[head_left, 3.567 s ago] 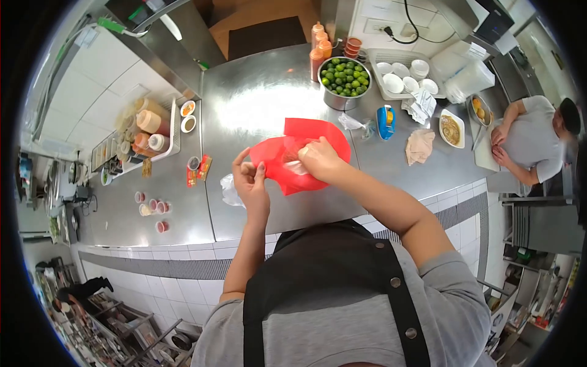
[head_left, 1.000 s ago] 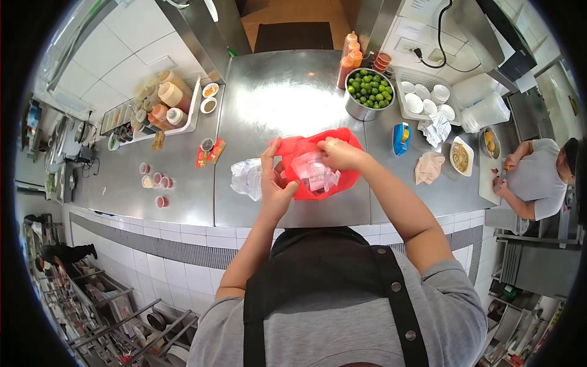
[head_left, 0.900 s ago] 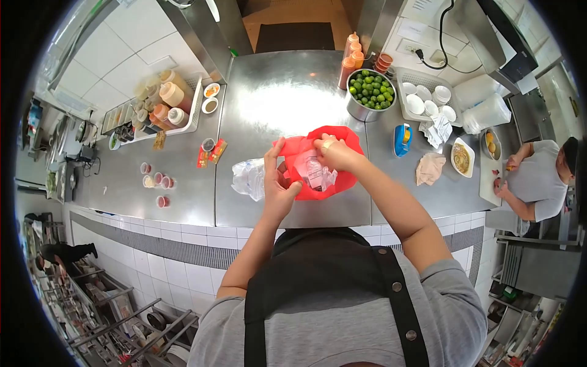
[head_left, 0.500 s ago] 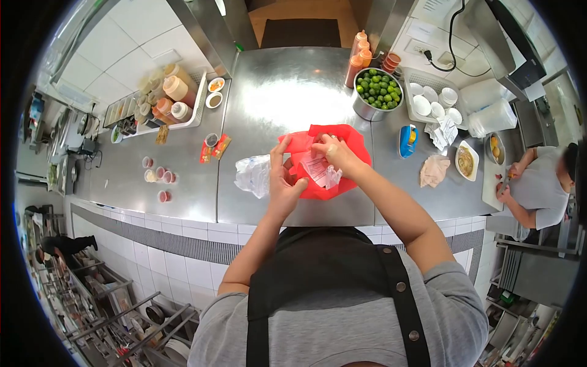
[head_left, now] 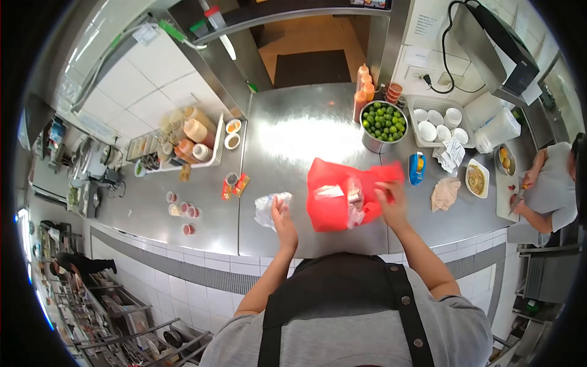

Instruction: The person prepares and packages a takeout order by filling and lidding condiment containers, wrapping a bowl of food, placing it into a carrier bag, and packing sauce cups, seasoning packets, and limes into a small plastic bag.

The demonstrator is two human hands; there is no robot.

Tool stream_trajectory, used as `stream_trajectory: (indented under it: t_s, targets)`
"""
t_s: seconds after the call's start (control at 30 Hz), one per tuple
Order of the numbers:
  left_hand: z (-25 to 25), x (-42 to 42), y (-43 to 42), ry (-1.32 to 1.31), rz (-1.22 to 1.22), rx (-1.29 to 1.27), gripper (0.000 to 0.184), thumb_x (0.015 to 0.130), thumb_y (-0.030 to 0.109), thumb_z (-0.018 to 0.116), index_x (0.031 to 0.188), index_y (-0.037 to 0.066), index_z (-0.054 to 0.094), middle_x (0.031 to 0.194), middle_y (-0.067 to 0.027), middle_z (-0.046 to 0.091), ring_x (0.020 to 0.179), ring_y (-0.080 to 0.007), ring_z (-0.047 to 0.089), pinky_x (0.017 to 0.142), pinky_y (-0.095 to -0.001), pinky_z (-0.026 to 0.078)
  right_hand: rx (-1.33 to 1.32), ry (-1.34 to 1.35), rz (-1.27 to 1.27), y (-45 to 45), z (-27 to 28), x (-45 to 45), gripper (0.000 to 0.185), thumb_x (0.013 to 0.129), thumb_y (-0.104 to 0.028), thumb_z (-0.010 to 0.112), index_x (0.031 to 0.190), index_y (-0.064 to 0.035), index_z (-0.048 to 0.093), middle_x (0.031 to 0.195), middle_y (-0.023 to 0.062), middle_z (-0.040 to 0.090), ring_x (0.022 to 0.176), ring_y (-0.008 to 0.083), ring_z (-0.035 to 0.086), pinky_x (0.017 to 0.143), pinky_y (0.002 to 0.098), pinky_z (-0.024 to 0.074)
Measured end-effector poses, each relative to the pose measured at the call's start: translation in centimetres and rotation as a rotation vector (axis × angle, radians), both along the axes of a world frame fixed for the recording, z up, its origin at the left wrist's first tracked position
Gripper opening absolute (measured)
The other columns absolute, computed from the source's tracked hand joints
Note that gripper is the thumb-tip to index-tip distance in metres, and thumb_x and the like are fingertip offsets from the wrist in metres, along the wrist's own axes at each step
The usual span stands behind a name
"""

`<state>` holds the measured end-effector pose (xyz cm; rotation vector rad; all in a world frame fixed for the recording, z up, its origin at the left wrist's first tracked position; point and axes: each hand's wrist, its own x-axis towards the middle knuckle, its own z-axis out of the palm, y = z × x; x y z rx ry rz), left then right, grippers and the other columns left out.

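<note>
The left hand (head_left: 285, 225) hangs left of centre in the frame, fingers extended and gripping nothing that shows, overlapping the right edge of a crumpled clear plastic bag (head_left: 265, 209); the right hand (head_left: 391, 205), right of centre, is at the right end of the red bag (head_left: 319, 213), but blur keeps me from telling whether its fingers are closed on it; the red bag sits at the middle of the frame, over the steel surface (head_left: 342, 246); it looks thin and limp, likely light in itself and quick to fold or slide, with its weight probably set by the contents; the gathered material at its right end looks the best place to take hold, since a pinch on the flat side could crease or tear it; what lies inside is mostly hidden, only pale wrapping (head_left: 354, 194) showing at the mouth; a white patch (head_left: 330, 191) on the left part is too washed out to read, and whether the left fingers touch the clear plastic bag cannot be told.
</note>
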<state>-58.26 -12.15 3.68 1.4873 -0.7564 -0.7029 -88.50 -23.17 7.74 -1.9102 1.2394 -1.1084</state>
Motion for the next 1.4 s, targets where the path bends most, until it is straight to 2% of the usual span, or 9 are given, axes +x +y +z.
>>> stream_trajectory:
  t_s: [0.23, 0.3, 0.43, 0.6, 0.7, 0.77, 0.9, 1.03, 1.4]
  targets:
    - [-0.7, -5.9, 0.6, -0.545, -0.443, -0.052, 0.117, 0.074, 0.045, 0.086, 0.159, 0.008, 0.015, 0.157, -0.0267, 0.014, 0.143, -0.0454, 0.024, 0.115, -0.0545, 0.029, 0.027, -0.099, -0.498, 0.9, -10.5, -4.6, 0.030, 0.097, -0.019, 0.063, 0.123, -0.0045, 0.058, 0.108, 0.0105, 0.062, 0.098, 0.0214, 0.059, 0.088, 0.0352, 0.0484]
    - [-0.9, -7.2, -0.8, -0.612, -0.493, -0.094, 0.124, 0.066, 0.034, 0.093, 0.159, 0.011, 0.015, 0.157, -0.0293, 0.009, 0.144, -0.0498, 0.021, 0.116, -0.0571, 0.029, 0.398, -0.134, -0.271, 1.3, -9.8, -3.9, 0.034, 0.096, -0.020, 0.064, 0.124, -0.0031, 0.058, 0.108, 0.0148, 0.064, 0.097, 0.0256, 0.062, 0.089, 0.0379, 0.0492]
    - [-1.5, -7.2, -3.5, -0.627, -0.467, -0.097, 0.123, 0.062, 0.019, 0.093, 0.159, 0.012, 0.018, 0.157, -0.0322, 0.007, 0.144, -0.0531, 0.019, 0.116, -0.0578, 0.029, 0.085, -0.027, 0.061, 0.2, -18.3, 1.2, 0.050, 0.091, -0.031, 0.068, 0.131, -0.0037, 0.053, 0.119, 0.0204, 0.064, 0.106, 0.0397, 0.062, 0.094, 0.0470, 0.0481]
    - [-3.1, -3.5, -8.2, -0.729, -0.450, -0.097, 0.118, 0.062, 0.015, 0.092, 0.157, 0.012, 0.022, 0.157, -0.0331, 0.011, 0.144, -0.0536, 0.021, 0.117, -0.0555, 0.029, -0.001, -0.032, 0.091, -3.9, -14.0, 7.6, 0.064, 0.083, -0.038, 0.071, 0.134, -0.0042, 0.053, 0.118, 0.0220, 0.064, 0.104, 0.0427, 0.063, 0.090, 0.0498, 0.0502]
    - [-1.4, -1.0, -12.3, -0.873, -0.359, -0.043, 0.116, 0.061, 0.016, 0.092, 0.156, 0.011, 0.027, 0.151, -0.0325, 0.025, 0.139, -0.0538, 0.029, 0.115, -0.0539, 0.032, 0.955, -0.850, 0.183, -9.0, -10.8, 10.2, 0.031, 0.098, -0.022, 0.058, 0.124, -0.0063, 0.061, 0.101, 0.0045, 0.070, 0.084, 0.0157, 0.066, 0.071, 0.0346, 0.0554]
    - [-1.2, 0.6, -15.2, -0.898, -0.279, 0.114, 0.112, 0.061, 0.014, 0.092, 0.155, 0.011, 0.031, 0.141, -0.0291, 0.035, 0.132, -0.0510, 0.038, 0.112, -0.0537, 0.036, 0.586, -0.293, 0.142, -12.9, -13.2, 11.5, 0.021, 0.097, -0.009, 0.053, 0.116, -0.0051, 0.063, 0.098, 0.0038, 0.070, 0.085, 0.0153, 0.065, 0.073, 0.0340, 0.0528]
    - [-0.8, 3.3, -20.0, -0.705, -0.198, 0.293, 0.105, 0.065, 0.008, 0.087, 0.155, 0.007, 0.032, 0.133, -0.0244, 0.043, 0.126, -0.0415, 0.046, 0.110, -0.0449, 0.040, 0.188, -0.044, 0.044, -13.7, -7.1, 12.2, 0.039, 0.097, -0.020, 0.066, 0.131, -0.0056, 0.059, 0.124, 0.0094, 0.061, 0.117, 0.0176, 0.056, 0.095, 0.0313, 0.0463]
    - [-0.5, 4.5, -17.5, -0.670, -0.161, 0.153, 0.098, 0.069, 0.008, 0.084, 0.152, 0.004, 0.034, 0.134, -0.0242, 0.048, 0.126, -0.0386, 0.049, 0.109, -0.0400, 0.042, 0.266, -0.248, 0.133, -11.3, -9.7, 9.1, 0.064, 0.090, -0.020, 0.074, 0.147, -0.0125, 0.047, 0.150, 0.0096, 0.039, 0.131, 0.0286, 0.048, 0.104, 0.0408, 0.0463]
    - [-2.0, 9.8, 3.8, -0.384, 0.612, 0.140, 0.063, 0.080, 0.002, 0.075, 0.138, 0.011, 0.052, 0.121, -0.0061, 0.054, 0.099, -0.0184, 0.055, 0.079, -0.0319, 0.051, 0.277, 0.250, 0.151, 2.4, -9.4, 1.6, 0.054, 0.081, -0.016, 0.075, 0.131, -0.0056, 0.056, 0.137, 0.0188, 0.043, 0.131, 0.0386, 0.043, 0.109, 0.0449, 0.0370]
